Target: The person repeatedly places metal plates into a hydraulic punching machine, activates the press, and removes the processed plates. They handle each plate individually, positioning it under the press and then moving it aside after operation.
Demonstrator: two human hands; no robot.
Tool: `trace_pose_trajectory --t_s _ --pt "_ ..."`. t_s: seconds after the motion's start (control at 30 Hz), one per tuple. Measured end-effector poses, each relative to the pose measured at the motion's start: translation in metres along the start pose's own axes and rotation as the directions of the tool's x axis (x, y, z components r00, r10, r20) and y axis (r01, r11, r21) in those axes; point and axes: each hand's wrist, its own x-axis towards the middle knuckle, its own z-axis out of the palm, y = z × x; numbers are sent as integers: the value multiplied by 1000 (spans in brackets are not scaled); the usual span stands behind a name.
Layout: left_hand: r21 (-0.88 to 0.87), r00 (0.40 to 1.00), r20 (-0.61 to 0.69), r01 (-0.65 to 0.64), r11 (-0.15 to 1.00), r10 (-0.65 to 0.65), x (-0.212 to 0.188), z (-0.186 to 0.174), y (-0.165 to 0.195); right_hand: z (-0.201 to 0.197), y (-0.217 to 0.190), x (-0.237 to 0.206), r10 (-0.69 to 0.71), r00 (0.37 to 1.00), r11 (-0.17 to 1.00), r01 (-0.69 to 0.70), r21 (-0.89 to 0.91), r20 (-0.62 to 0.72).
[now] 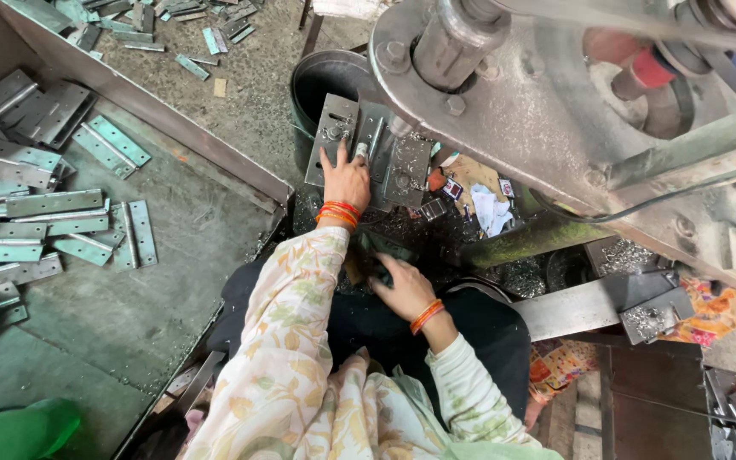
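Hinge [366, 140] flat on the press plate [406, 166], right under the ram [453, 38] of the big grey press. Left hand [347, 177] spread on top of that hinge, fingers pointing away from the body, palm down, pressing rather than gripping. Right hand [402, 285] down below the plate, near the lap, curled round something dark; hard to tell what, too shadowed. Orange bangles [340, 213] on the left wrist, another set on the right.

Best handling here, by the look of it: keep the hinge square against the plate, knuckle snug in its slot, fingertips well back from the spot beneath the ram. Flat, even pressure, no tilt. Loose sleeve kept off the plate too.

Looks of the hinge: dull grey steel, two leaves opened out, rounded knuckle down the middle, small holes in the leaves, no paint. Left of the plate, a big tray [138, 98] with a heap of the same hinges [36, 213], some folded, some open. Behind the plate, a dark bucket [325, 77]. Metal shavings scattered around the base of the plate.
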Motion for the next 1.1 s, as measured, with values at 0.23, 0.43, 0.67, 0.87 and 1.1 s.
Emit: trace_pose_trajectory --t_s 0.23,0.43,0.67,0.87,1.1 --pt "-25 1000 7 -16 1000 16 15 -3 6 59 13 -24 77 997 988 -79 -136 -16" --pt "80 997 24 -72 994 70 -3 0 5 96 32 -37 26 989 997 -15 78 -147" --pt "55 999 -42 -1 998 3 -13 8 5 37 10 -19 -40 998 999 42 33 -38" --pt "67 985 168 20 998 -31 10 -3 5 1 5 5 -77 997 996 76 -50 -18" --pt "44 999 20 25 999 -26 14 3 4 83 23 -34 52 993 999 -53 -4 -105"
